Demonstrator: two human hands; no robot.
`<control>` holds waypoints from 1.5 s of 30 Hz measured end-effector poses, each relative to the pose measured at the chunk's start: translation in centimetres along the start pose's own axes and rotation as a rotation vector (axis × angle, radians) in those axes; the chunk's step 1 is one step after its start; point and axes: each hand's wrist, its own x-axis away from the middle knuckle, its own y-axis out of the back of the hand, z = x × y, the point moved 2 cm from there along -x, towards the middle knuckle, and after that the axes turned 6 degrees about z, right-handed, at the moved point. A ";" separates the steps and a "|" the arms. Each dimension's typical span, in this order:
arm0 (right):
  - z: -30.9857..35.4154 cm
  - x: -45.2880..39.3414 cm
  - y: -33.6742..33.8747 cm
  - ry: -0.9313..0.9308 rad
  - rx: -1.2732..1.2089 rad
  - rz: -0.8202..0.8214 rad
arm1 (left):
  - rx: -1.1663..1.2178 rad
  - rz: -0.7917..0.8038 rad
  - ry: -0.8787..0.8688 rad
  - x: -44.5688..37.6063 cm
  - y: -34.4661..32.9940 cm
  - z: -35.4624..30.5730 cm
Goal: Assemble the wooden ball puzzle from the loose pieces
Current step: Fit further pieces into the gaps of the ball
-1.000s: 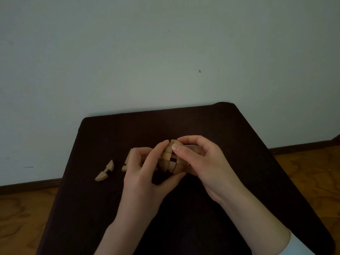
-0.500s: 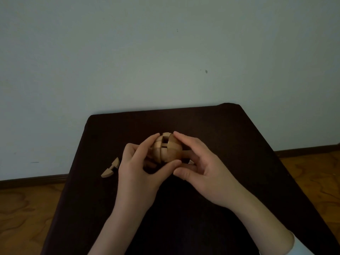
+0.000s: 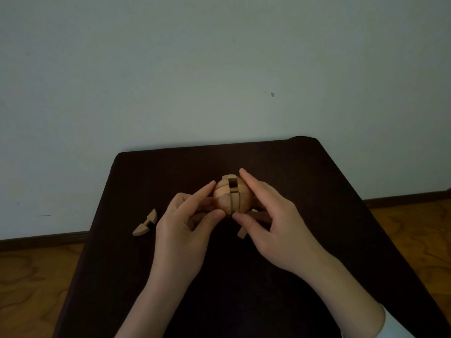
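The wooden ball puzzle (image 3: 231, 195), light brown and partly built, is held above the dark table (image 3: 305, 181) with an open slot at its top. My left hand (image 3: 185, 223) grips its left side between thumb and forefinger. Cupping its right side, my right hand (image 3: 271, 215) has its thumb under the ball. One loose notched piece (image 3: 146, 223) lies on the table to the left. Another small wooden piece (image 3: 242, 232) shows below my right thumb, partly hidden.
The table stands against a pale wall (image 3: 219, 69). Wooden floor (image 3: 34, 276) shows on both sides, beyond the table's left and right edges.
Both hands have turned the ball so the open slot now faces up. The right hand shifted from gripping the top to cupping the right side.
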 end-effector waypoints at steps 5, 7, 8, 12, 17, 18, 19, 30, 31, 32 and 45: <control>0.2 0.2 -0.2 0.045 0.100 -0.010 | -0.012 -0.023 -0.015 0.2 -0.2 0.0; 0.2 0.3 -0.4 0.077 0.150 -0.038 | -0.003 -0.022 -0.018 0.3 -0.2 -0.1; 0.2 0.4 -0.5 0.090 0.163 -0.052 | -0.002 -0.025 -0.021 0.4 -0.3 -0.2; 0.1 0.5 -0.9 0.117 0.182 -0.109 | -0.009 -0.045 -0.030 0.5 -0.5 -0.2; 0.4 0.0 -0.3 0.161 0.142 -0.075 | -0.015 -0.076 -0.065 0.6 -0.6 -0.2; 0.5 0.0 -0.2 0.171 0.117 -0.077 | -0.021 -0.078 -0.082 0.6 -0.6 -0.3; 0.5 0.1 -0.1 0.170 0.072 -0.075 | -0.033 -0.079 -0.101 0.6 -0.6 -0.3; 1.3 0.1 0.1 0.003 -0.626 -0.144 | -0.019 -0.022 -0.187 0.6 -0.7 -0.8; 1.2 0.1 0.0 -0.022 -0.652 -0.143 | -0.038 -0.030 -0.179 0.6 -0.8 -0.8; 1.1 0.1 -0.1 -0.047 -0.684 -0.139 | -0.064 -0.042 -0.165 0.6 -0.9 -0.9; -0.2 -0.5 -0.6 -0.288 -0.758 -0.097 | -0.258 -0.118 -0.124 0.7 -0.8 -1.1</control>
